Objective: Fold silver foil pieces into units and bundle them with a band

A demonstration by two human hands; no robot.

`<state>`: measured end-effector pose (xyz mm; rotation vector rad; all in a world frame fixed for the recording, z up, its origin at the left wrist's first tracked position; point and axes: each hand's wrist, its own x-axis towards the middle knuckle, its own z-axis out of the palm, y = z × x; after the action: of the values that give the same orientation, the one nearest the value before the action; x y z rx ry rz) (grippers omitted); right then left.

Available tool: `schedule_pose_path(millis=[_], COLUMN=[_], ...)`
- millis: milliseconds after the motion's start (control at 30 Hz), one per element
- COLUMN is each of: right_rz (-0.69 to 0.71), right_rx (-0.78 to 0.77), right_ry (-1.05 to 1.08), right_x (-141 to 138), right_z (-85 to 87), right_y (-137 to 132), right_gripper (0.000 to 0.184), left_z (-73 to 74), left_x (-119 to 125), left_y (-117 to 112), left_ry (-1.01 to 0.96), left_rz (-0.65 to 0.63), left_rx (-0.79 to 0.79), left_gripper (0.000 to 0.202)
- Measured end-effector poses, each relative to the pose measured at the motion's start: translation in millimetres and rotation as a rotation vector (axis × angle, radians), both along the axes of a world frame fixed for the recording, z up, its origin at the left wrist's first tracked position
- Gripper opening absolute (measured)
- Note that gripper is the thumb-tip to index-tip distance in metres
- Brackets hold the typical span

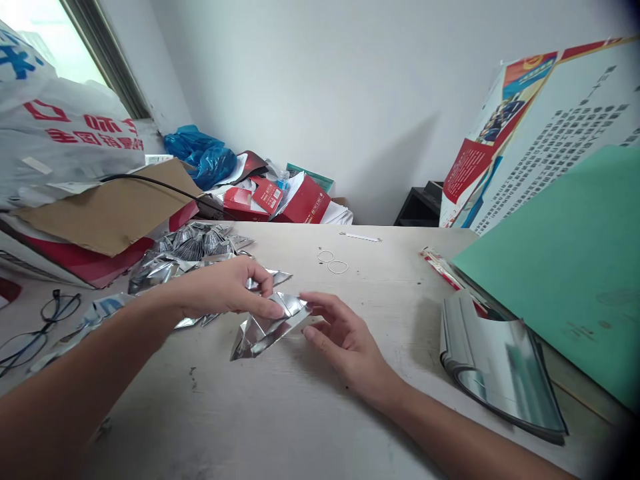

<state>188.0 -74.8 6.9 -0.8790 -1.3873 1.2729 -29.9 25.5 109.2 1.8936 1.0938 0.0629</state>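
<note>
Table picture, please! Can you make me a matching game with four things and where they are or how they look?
1. front silver packet
2. blue bag
3. green board
4. thin white strip

A. slanting, at the right
B. lying flat on the table
C. held by the left hand
D. crumpled, at the back left

Right pairs: 1-C, 2-D, 3-A, 4-B

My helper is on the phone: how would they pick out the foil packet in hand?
On the white table, find the left hand. It pinches the foil packet, whose other end is by the right hand. Unlike the foil heap beyond, this piece is between both hands.
</note>
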Motion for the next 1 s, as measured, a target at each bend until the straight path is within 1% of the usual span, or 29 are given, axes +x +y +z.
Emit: schedule_pose_path(millis=[67, 100, 200, 300, 367, 433, 500, 567, 600, 633, 667, 733, 800, 900, 1000], right_rz=[-0.007, -0.027, -0.098, -0.171, -0.278, -0.426, -0.547, -0.600, -0.608, -0.609, -0.607, -0.597, -0.576, -0.530, -0.495], right_rx=[0.017, 0.022, 0.040, 0.055, 0.041, 0.016, -0.010, -0.039, -0.052, -0.061, -0.069, -0.081, -0.092, -0.112, -0.138], right_ry=[-0.020, -0.030, -0.053, -0.068, -0.079, -0.087, -0.080, -0.051, -0.038, -0.027, -0.019, -0.014, -0.008, 0.032, 0.044], right_x=[2.5, 3.6, 5.9, 7.5, 8.9, 10.9, 13.6, 16.2, 17.2, 18.0, 18.4, 18.4, 17.8, 17.1, 17.6], right_z=[0.9, 1.0, 1.3, 2.8, 4.4, 5.5, 5.4, 4.1, 3.1, 2.3, 1.5, 0.7, 0.5, -0.5, -4.5], right_y=[2.9, 4.4, 8.6, 11.1, 12.1, 13.9, 16.7, 20.2, 21.7, 22.8, 23.6, 24.0, 23.5, 23.2, 24.3], right_gripper=[0.023, 0.019, 0.017, 0.017, 0.018, 0.021, 0.026, 0.032, 0.034, 0.036, 0.036, 0.036, 0.036, 0.038, 0.038], left_z=[-10.5, -15.5, -29.7, -41.2, -46.7, -50.7, -53.6, -55.9, -57.0, -57.9, -58.8, -60.4, -62.3, -66.0, -70.3], left_x=[3.3, 4.7, 7.3, 9.8, 12.8, 16.6, 20.6, 24.4, 26.2, 27.9, 29.3, 31.3, 31.9, 31.4, 31.6], left_y=[-0.8, -0.3, 3.6, 6.6, 5.6, 2.3, -2.0, -5.8, -7.3, -8.6, -9.6, -11.3, -12.7, -13.5, -12.0], left_ry=[-0.056, -0.082, -0.192, -0.311, -0.395, -0.479, -0.511, -0.504, -0.504, -0.510, -0.522, -0.527, -0.507, -0.505, -0.521], left_rz=[-0.005, -0.008, 0.005, 0.065, 0.123, 0.199, 0.270, 0.314, 0.328, 0.340, 0.355, 0.385, 0.400, 0.431, 0.501], left_rx=[-0.066, -0.089, -0.154, -0.208, -0.182, -0.121, -0.033, 0.096, 0.162, 0.218, 0.259, 0.293, 0.283, 0.224, 0.163], left_gripper=[0.038, 0.037, 0.035, 0.035, 0.036, 0.036, 0.040, 0.051, 0.053, 0.050, 0.043, 0.031, 0.028, 0.034, 0.038])
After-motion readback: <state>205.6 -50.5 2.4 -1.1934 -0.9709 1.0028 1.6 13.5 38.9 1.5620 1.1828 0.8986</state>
